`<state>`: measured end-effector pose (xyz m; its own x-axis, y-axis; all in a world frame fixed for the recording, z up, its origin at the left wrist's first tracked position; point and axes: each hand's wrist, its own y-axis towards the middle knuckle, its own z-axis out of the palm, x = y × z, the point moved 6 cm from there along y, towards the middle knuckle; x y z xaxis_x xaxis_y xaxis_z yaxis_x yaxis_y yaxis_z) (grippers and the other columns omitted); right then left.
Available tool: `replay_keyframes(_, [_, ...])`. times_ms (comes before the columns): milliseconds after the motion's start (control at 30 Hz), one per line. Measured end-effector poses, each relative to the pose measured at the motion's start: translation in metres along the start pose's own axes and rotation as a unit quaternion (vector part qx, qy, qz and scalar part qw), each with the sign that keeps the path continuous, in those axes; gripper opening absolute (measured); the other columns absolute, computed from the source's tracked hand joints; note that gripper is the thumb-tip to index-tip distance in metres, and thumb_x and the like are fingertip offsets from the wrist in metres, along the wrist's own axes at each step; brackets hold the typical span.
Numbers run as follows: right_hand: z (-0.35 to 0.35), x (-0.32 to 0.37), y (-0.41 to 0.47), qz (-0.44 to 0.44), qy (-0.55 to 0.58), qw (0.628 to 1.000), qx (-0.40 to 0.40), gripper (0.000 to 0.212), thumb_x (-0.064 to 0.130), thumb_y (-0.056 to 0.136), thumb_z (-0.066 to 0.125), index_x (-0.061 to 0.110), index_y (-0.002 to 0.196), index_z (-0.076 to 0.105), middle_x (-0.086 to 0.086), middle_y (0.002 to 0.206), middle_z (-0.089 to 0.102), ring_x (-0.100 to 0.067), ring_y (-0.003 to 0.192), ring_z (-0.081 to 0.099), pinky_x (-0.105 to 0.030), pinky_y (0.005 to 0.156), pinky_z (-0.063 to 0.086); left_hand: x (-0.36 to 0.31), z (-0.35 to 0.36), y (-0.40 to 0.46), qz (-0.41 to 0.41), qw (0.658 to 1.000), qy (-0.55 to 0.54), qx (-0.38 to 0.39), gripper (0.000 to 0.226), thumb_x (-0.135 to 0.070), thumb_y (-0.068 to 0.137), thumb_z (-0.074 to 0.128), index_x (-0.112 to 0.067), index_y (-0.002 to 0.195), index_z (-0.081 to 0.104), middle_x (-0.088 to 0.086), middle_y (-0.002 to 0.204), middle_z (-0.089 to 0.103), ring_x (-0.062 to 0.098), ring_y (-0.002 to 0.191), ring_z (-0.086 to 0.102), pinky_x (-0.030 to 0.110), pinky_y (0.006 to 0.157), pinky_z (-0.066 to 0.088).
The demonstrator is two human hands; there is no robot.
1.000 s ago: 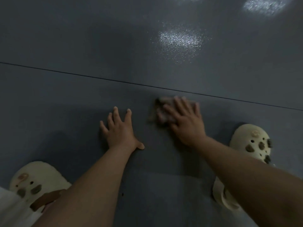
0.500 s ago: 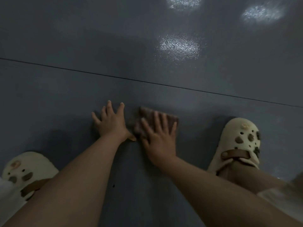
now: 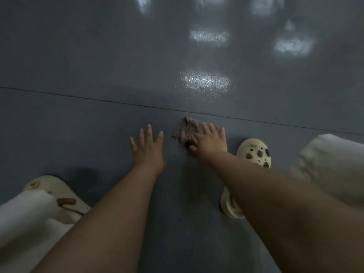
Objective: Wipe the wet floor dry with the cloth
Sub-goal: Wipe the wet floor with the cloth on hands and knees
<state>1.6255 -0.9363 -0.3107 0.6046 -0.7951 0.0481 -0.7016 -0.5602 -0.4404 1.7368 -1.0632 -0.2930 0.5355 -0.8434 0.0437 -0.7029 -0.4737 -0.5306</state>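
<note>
Below, right hand (image 3: 211,141) fingers straight atop cloth (image 3: 187,131); left hand (image 3: 147,147) fingers spread on floor (image 3: 78,125).

Both hands lie on the floor (image 3: 78,119), the left hand (image 3: 148,149) just left of the cloth (image 3: 187,130), which sits under the right hand (image 3: 211,141). A floor seam (image 3: 78,97) runs just beyond the cloth. One shoe (image 3: 256,154) stands right of the right hand, the other shoe (image 3: 51,189) nearer, at the left.

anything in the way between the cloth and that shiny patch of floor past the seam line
Nothing visible does. The cloth lies under the right hand just short of the seam, and only bare floor lies between it and the shiny patch.
</note>
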Motion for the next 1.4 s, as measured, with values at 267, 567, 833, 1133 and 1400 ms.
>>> replay_keyframes(267, [-0.036, 0.036, -0.108, -0.07, 0.071, 0.992, -0.082, 0.043, 0.033, 0.089, 0.051, 0.017, 0.128, 0.055, -0.007, 0.144, 0.037, -0.025, 0.136, 0.025, -0.039, 0.111, 0.015, -0.036, -0.066, -0.087, 0.033, 0.997, 0.019, -0.07, 0.079, -0.025, 0.092, 0.055, -0.027, 0.152, 0.004, 0.008, 0.158, -0.017, 0.03, 0.145, -0.014, 0.051, 0.116, -0.004])
replay_keyframes(567, [-0.057, 0.025, -0.158, -0.036, 0.058, 0.992, -0.109, 0.048, 0.026, 0.088, 0.049, 0.019, 0.135, 0.047, -0.008, 0.14, 0.04, -0.024, 0.134, 0.028, -0.04, 0.109, 0.018, -0.066, -0.086, -0.134, 0.059, 0.991, -0.011, -0.117, 0.081, -0.025, 0.09, 0.057, -0.027, 0.151, 0.004, 0.007, 0.158, -0.016, 0.029, 0.145, -0.015, 0.05, 0.115, -0.006])
replay_keyframes(833, [-0.05, 0.003, -0.155, 0.009, 0.045, 0.997, -0.063, 0.048, 0.024, 0.09, 0.049, 0.018, 0.137, 0.043, -0.006, 0.145, 0.034, -0.025, 0.138, 0.023, -0.043, 0.116, 0.014, -0.08, -0.067, -0.113, 0.056, 0.994, -0.044, -0.085, 0.082, -0.03, 0.09, 0.059, -0.028, 0.151, 0.005, 0.006, 0.159, -0.012, 0.028, 0.145, -0.011, 0.05, 0.116, -0.001])
replay_keyframes(1133, [-0.001, -0.005, -0.09, -0.024, 0.085, 0.996, -0.01, 0.053, 0.023, 0.092, 0.051, 0.018, 0.142, 0.035, -0.007, 0.157, 0.016, -0.022, 0.145, 0.01, -0.04, 0.118, 0.01, -0.098, -0.008, -0.044, 0.045, 0.998, -0.04, -0.002, 0.077, -0.027, 0.093, 0.054, -0.028, 0.151, 0.003, 0.009, 0.158, -0.013, 0.031, 0.145, -0.011, 0.054, 0.115, -0.004])
replay_keyframes(1400, [0.026, -0.011, -0.013, -0.084, 0.064, 0.994, -0.004, 0.061, 0.025, 0.099, 0.04, 0.021, 0.151, 0.008, -0.003, 0.159, -0.009, -0.022, 0.146, -0.008, -0.036, 0.117, -0.003, -0.099, 0.046, 0.012, -0.05, 0.991, -0.089, 0.081, 0.104, -0.04, 0.086, 0.064, -0.025, 0.149, -0.017, 0.015, 0.155, -0.021, 0.039, 0.144, -0.01, 0.054, 0.115, -0.002])
